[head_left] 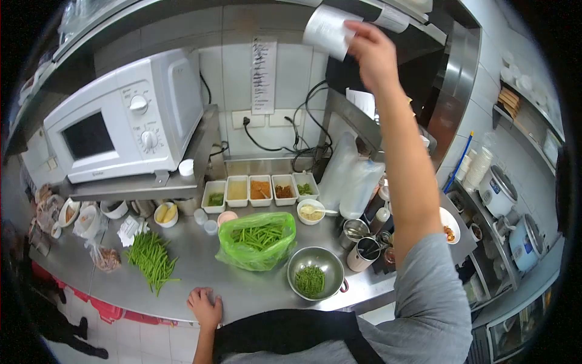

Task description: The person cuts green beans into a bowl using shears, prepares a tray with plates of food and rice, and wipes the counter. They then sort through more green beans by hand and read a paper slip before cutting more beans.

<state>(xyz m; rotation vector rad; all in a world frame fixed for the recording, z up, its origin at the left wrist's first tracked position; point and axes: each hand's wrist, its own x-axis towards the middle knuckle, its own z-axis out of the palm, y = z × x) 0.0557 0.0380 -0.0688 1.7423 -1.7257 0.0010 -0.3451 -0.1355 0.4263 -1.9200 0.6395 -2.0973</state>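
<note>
High in front of me, my right hand (371, 51) is raised toward the shelf and pinches a curled white paper slip (330, 30) with faint print. My left hand (205, 305) rests on the front edge of the steel counter (182, 242), fingers apart and holding nothing. Up and to the left of it lies a loose pile of cut green beans (150, 259). More green beans (257, 237) fill an open green plastic bag (242, 259) at the counter's middle. Right of the bag, a steel bowl (332, 262) contains short green pieces (310, 281).
A microwave (121, 121) stands on a raised shelf at left. Several white tubs (236, 193) of ingredients line the back wall. Utensil containers (362, 255) sit at right, with rice cookers (498, 191) on a side shelf. Another person's legs (60, 315) show at lower left.
</note>
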